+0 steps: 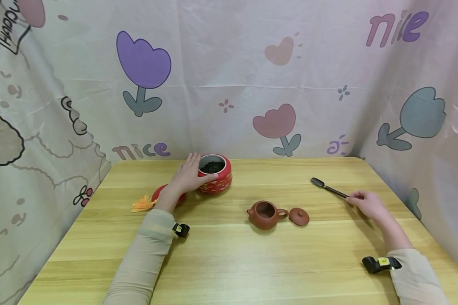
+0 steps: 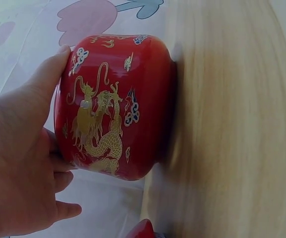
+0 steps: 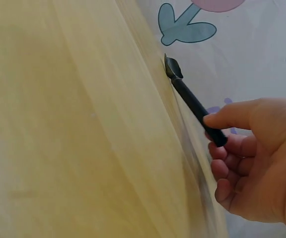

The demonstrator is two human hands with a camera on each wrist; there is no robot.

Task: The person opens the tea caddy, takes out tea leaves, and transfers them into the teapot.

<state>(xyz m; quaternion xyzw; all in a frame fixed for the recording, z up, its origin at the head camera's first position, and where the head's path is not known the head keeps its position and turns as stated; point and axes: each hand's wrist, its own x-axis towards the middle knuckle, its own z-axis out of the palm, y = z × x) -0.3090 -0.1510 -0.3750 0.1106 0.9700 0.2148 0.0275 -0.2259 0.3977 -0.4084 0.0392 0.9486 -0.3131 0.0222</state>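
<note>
A round red jar (image 1: pixel 218 183) with gold dragon patterns and dark tea leaves (image 1: pixel 212 167) inside stands upright at the back of the table. My left hand (image 1: pixel 188 173) holds it from the left, thumb along the front near the rim; in the left wrist view some fingers pass behind the jar (image 2: pixel 115 109). At the right, my right hand (image 1: pixel 367 203) pinches the handle end of a dark tea scoop (image 1: pixel 330 189) between thumb and fingers. The scoop's head (image 3: pixel 173 67) points forward and left, above the table. Between the hands sits a brown clay teapot (image 1: pixel 260 221), uncovered, spout to the left.
The teapot's lid (image 1: pixel 299 217) lies right beside its handle. A red lid (image 1: pixel 158 192) with an orange tassel (image 1: pixel 143 204) lies left of the jar, partly hidden by my left wrist. A patterned cloth (image 1: pixel 229 55) hangs behind the wooden table (image 1: pixel 244 271).
</note>
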